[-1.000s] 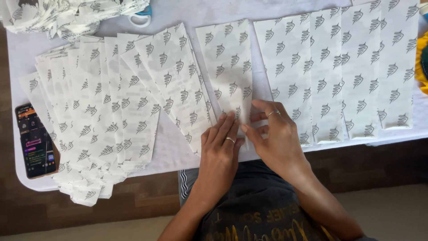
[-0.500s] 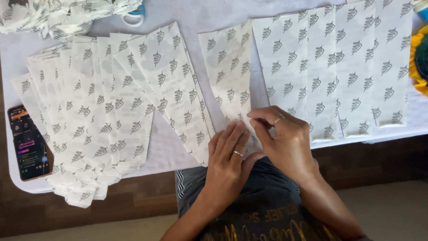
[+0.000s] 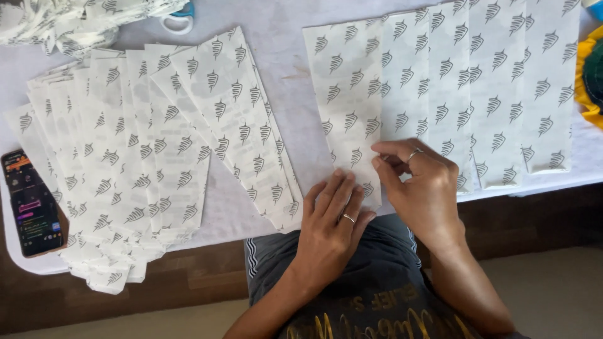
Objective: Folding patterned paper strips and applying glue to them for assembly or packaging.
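Two hands work the near edge of one printed paper bag (image 3: 344, 100) lying flat on the white counter (image 3: 282, 37), between a fanned stack of bags (image 3: 144, 157) at left and an overlapped row of bags (image 3: 490, 88) at right. The left hand (image 3: 333, 223) presses flat, fingers together. The right hand (image 3: 424, 185) pinches the bag's near right corner; a second ago it lay flatter. A phone (image 3: 31, 204) lies far left; the view has shifted closer.
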